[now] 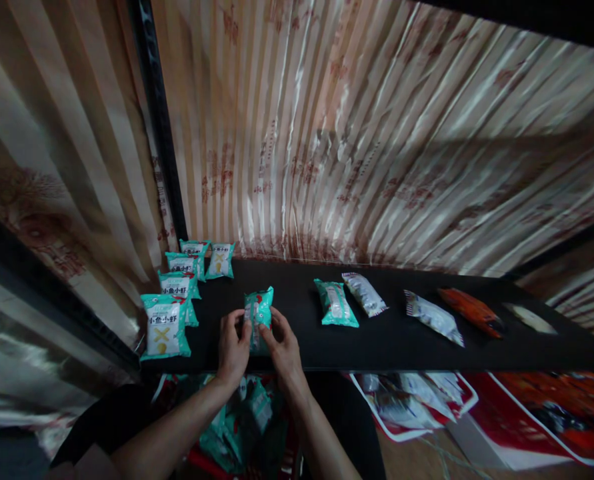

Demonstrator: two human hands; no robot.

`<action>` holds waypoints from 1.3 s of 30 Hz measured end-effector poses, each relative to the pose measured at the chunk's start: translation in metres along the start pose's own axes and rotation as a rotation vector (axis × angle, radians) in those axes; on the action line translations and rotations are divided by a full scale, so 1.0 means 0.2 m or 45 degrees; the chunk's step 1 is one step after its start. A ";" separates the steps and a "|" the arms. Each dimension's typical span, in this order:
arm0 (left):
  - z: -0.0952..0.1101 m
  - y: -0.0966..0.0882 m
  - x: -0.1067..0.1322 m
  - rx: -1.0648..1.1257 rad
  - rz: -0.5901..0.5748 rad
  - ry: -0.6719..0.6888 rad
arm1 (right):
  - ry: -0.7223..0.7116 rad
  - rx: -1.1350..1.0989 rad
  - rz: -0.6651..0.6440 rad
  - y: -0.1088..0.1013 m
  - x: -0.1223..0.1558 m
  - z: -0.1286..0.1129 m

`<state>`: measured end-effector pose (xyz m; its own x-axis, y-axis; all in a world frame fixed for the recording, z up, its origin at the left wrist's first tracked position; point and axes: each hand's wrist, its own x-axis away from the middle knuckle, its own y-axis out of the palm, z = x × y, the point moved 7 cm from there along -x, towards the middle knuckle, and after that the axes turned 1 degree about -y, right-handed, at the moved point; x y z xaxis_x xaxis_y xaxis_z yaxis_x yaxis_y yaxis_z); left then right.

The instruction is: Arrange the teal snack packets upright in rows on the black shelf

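While my left hand point(234, 348) holds one side of a teal packet point(259, 312), my right hand point(285, 348) holds the other. I see it at the black shelf's point(381, 343) front; whether it touches, I cannot tell. Similar packs point(165, 328) stand left; a white packet point(365, 295) lies right.

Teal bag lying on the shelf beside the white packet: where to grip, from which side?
I'd pinch the teal bag across its long sides, just front of the middle, coming from above and the front. The puffed middle should give purchase; the crimped ends look thin. The white packet crowds its far right corner; bare shelf lies left, toward the held bag.
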<state>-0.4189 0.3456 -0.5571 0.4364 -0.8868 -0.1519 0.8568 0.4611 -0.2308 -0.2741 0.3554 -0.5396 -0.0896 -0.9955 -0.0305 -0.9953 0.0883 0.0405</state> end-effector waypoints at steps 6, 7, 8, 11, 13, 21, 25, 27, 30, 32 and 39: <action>0.04 -0.02 -0.02 -0.018 0.007 0.030 | 0.007 0.037 0.076 -0.01 0.01 0.00; 0.03 -0.02 -0.02 -0.015 -0.010 0.011 | -0.001 0.054 0.074 -0.01 0.01 0.00; 0.03 -0.02 -0.02 -0.006 -0.025 -0.011 | -0.016 0.081 0.072 -0.01 0.01 -0.01; 0.00 -0.03 -0.03 0.042 -0.053 -0.110 | -0.086 0.200 0.049 -0.01 0.01 -0.04; -0.02 -0.05 -0.03 0.095 -0.074 -0.183 | -0.146 0.262 0.027 0.00 0.02 -0.07; 0.00 -0.08 -0.03 0.351 -0.202 -0.369 | -0.349 0.403 -0.004 0.05 0.04 -0.11; 0.03 -0.07 -0.02 0.424 -0.296 -0.408 | -0.327 0.474 -0.012 0.08 0.05 -0.13; 0.05 -0.07 -0.02 0.441 -0.363 -0.417 | -0.341 0.515 -0.015 0.10 0.05 -0.15; 0.08 -0.06 -0.02 0.476 -0.436 -0.408 | -0.374 0.550 -0.024 0.12 0.06 -0.18; 0.09 -0.05 -0.02 0.484 -0.464 -0.403 | -0.392 0.552 -0.030 0.13 0.06 -0.19; 0.04 -0.03 -0.03 0.459 -0.513 -0.426 | -0.427 0.521 -0.044 0.13 0.06 -0.17</action>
<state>-0.4246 0.3487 -0.5472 0.0724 -0.9768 0.2015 0.9849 0.1019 0.1401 -0.3004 0.3442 -0.5050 0.0031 -0.9385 -0.3454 -0.9252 0.1284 -0.3570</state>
